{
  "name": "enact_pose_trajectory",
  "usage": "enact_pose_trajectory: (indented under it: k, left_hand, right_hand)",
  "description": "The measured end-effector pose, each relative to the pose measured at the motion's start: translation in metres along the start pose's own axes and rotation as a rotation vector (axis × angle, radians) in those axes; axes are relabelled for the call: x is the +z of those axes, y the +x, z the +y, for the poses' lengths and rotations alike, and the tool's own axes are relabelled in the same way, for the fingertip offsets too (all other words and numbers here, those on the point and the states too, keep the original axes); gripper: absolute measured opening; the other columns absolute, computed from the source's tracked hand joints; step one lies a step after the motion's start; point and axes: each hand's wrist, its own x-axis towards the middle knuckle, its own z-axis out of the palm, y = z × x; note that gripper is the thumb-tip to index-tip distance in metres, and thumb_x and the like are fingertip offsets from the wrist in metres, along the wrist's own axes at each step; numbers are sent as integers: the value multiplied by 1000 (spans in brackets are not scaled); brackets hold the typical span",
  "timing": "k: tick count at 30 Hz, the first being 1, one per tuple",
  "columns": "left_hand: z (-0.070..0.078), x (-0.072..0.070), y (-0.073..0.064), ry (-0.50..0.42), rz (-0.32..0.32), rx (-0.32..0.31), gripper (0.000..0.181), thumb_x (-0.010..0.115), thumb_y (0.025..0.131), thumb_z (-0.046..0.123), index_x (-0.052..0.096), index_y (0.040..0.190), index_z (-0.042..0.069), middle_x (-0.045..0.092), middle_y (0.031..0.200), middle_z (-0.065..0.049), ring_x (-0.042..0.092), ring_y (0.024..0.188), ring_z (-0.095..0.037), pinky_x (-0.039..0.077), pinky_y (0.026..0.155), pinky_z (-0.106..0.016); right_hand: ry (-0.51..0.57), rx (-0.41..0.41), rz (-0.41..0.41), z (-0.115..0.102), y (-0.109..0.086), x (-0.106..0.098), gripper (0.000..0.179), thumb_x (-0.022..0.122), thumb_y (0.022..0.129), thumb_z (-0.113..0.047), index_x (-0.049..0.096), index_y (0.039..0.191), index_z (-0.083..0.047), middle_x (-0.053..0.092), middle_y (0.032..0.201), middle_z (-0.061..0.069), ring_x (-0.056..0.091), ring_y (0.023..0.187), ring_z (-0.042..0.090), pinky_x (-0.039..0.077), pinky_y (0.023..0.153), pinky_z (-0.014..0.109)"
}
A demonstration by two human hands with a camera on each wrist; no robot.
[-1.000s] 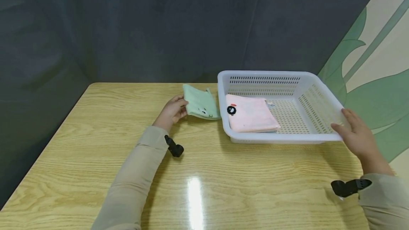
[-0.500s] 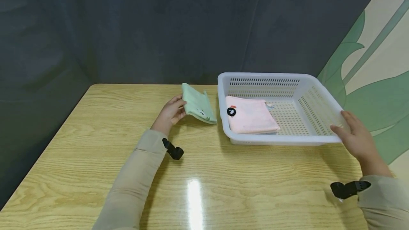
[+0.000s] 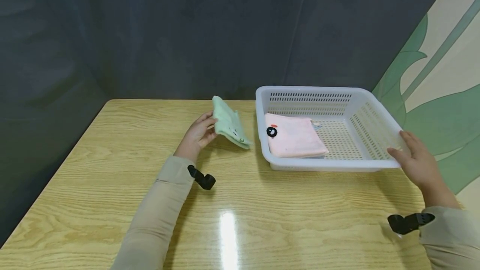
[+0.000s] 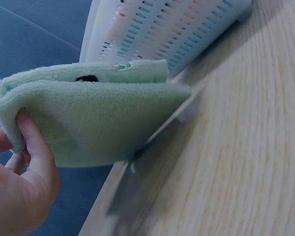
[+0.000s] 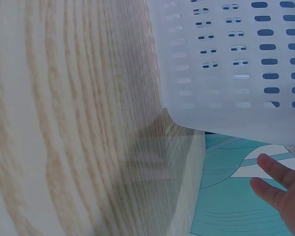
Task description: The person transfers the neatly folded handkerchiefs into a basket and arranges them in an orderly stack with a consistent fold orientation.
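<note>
A folded mint-green towel (image 3: 229,124) with a small stitched face hangs tilted just above the table, left of the basket. My left hand (image 3: 197,136) pinches its left edge; in the left wrist view, thumb and fingers (image 4: 38,152) hold the fold of the towel (image 4: 93,118). The white plastic basket (image 3: 326,163) has slotted walls and stands on the table. Inside it, at the left, lies a folded pink towel (image 3: 296,136) with a black round patch. My right hand (image 3: 418,161) holds the basket's right rim near the front corner, thumb inward.
The wooden table (image 3: 225,195) reaches to a dark curtain (image 3: 187,32) at the back. A wall with painted leaves (image 3: 446,107) rises on the right, close beside the basket. A bluish item peeks out by the pink towel.
My left hand has drawn the green towel slightly left, away from the basket, and tilted it more steeply. The right hand and basket stay about where they were.
</note>
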Motion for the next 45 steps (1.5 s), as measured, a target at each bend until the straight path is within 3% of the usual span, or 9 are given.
enact_pose_trajectory:
  k: [6, 25, 35, 45]
  left_hand:
    - [3, 2, -5, 4, -28, 28, 44, 43, 87, -1, 35, 130, 8, 41, 102, -6, 44, 74, -15, 40, 53, -17]
    - [23, 15, -26, -7, -67, 100, 37, 45, 87, 0, 40, 123, 7, 41, 102, -6, 43, 70, -14, 38, 50, -17]
    - [31, 24, -35, 19, -121, 143, 37, 44, 88, 1, 40, 124, 6, 41, 104, -7, 44, 75, -15, 42, 55, -19]
    - [36, 38, -47, 37, -204, 209, 28, 41, 89, 1, 42, 116, 7, 41, 100, -5, 46, 66, -13, 39, 52, -20]
  right_hand:
    - [-11, -16, 12, 1, -1, 1, 60, 36, 90, -22, 5, 135, 5, 0, 139, 25, -1, 121, 48, 3, 87, 66]
    - [1, -34, 15, 2, -2, 1, 61, 37, 90, -22, 5, 135, 6, -1, 138, 26, -1, 121, 48, 3, 87, 65]
    - [-10, -21, 22, -2, 0, 0, 61, 37, 90, -22, 6, 135, 4, 0, 139, 25, 1, 121, 49, 4, 87, 66]
    - [-5, -15, 20, -1, -1, 0, 61, 37, 91, -22, 6, 135, 4, 0, 139, 24, -1, 121, 48, 3, 87, 66]
